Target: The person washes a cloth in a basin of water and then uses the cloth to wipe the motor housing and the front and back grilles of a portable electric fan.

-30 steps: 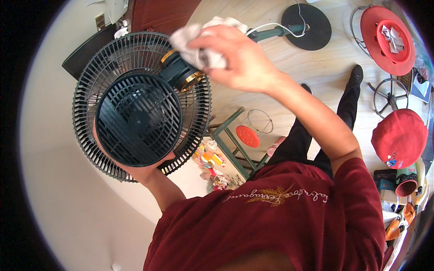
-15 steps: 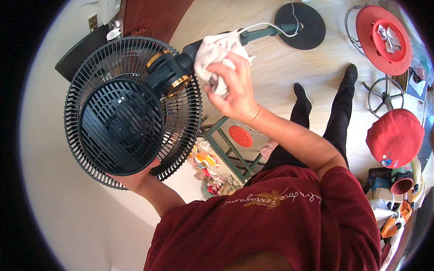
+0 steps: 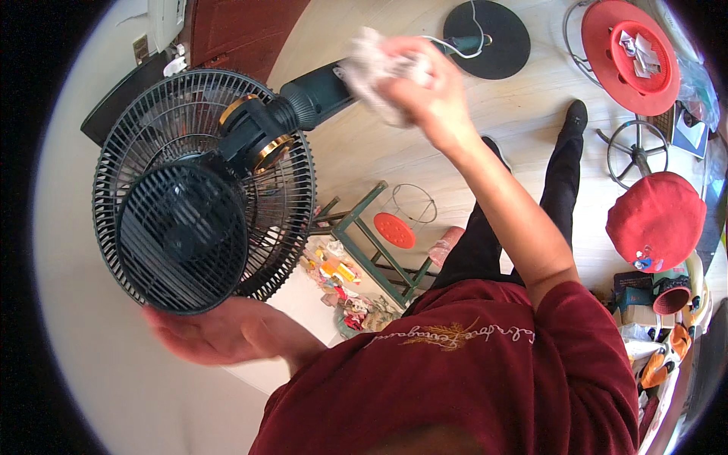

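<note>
A dark green-black standing fan fills the left side, its round wire cage (image 3: pixel 299 227) around a slatted rear cover (image 3: pixel 182 239). Gold rings trim the neck joint (image 3: pixel 254 140), from which the thick pole (image 3: pixel 326 91) runs to the right. My right hand (image 3: pixel 436 95) is closed on a crumpled whitish cloth (image 3: pixel 371 80), blurred by motion, over the pole. Below the rear cover's lower edge is my left hand (image 3: pixel 227 330), somewhat blurred, fingers stretched out and holding nothing. Whether its fingertips touch the fan, I cannot tell.
The fan's round black base (image 3: pixel 497 57) stands on the pale floor, a white cord beside it. A green-framed stool (image 3: pixel 371 243) and a red perforated seat (image 3: pixel 394 230) are near my legs. To the right are a red round stool (image 3: pixel 607 76) and a red-covered seat (image 3: pixel 656 220).
My right hand has moved up and right along the pole with the cloth. My left hand has come down from behind the rear cover. The view has shifted slightly.
</note>
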`<action>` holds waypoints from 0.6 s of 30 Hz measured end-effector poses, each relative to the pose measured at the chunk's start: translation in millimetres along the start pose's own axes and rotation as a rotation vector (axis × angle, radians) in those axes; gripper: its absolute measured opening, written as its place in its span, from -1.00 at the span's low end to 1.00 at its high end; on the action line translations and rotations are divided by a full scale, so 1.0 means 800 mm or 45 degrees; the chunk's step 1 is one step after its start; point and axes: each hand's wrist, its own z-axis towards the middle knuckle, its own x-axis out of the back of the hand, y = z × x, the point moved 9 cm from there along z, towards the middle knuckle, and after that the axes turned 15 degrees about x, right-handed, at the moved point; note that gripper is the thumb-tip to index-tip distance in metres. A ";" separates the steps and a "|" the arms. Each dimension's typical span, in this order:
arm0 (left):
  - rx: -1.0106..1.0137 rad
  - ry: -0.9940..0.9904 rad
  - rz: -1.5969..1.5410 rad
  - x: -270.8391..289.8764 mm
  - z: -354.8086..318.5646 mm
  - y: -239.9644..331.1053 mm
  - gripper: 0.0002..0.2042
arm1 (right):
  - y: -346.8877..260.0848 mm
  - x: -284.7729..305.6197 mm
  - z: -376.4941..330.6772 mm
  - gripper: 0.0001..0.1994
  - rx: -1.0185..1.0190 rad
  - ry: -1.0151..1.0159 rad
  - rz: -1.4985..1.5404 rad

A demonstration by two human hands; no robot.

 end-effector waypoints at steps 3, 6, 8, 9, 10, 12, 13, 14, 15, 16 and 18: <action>-0.130 -0.163 -0.365 -0.027 -0.065 0.031 -0.44 | -0.069 -0.082 0.060 -0.66 0.573 -0.450 -0.303; -0.006 -0.490 -0.570 -0.062 -0.120 0.026 -0.51 | -0.035 -0.104 0.066 -0.66 0.439 -0.573 -0.380; 0.201 -0.712 -0.653 -0.096 -0.136 0.005 -0.56 | -0.026 -0.065 0.045 -0.67 0.616 -0.398 -0.411; 0.356 -0.830 -0.659 -0.125 -0.145 0.001 -0.58 | -0.014 -0.034 0.026 -0.67 0.699 -0.311 -0.422; 0.685 -0.773 -0.535 -0.158 -0.158 0.002 -0.91 | 0.017 -0.002 0.000 -0.69 0.583 -0.267 -0.417; 1.306 -1.094 -0.594 -0.218 -0.212 -0.032 -0.77 | 0.081 0.071 -0.050 -0.66 -0.016 -0.019 -0.210; 1.516 -1.091 -0.689 -0.234 -0.246 -0.056 -0.69 | 0.120 0.095 -0.090 -0.63 -0.501 0.170 -0.010; 1.583 -1.059 -0.795 -0.251 -0.268 -0.078 -0.67 | 0.130 0.112 -0.105 -0.60 -0.574 0.420 0.231; 1.653 -1.022 -0.908 -0.269 -0.289 -0.096 -0.65 | 0.144 0.124 -0.120 -0.57 -0.640 0.666 0.469; 1.685 -1.036 -0.890 -0.285 -0.302 -0.107 -0.62 | 0.147 0.130 -0.119 -0.49 -0.611 0.668 0.431; 1.756 -1.058 -0.856 -0.311 -0.327 -0.124 -0.55 | 0.146 0.116 -0.095 -0.46 -0.459 0.414 0.257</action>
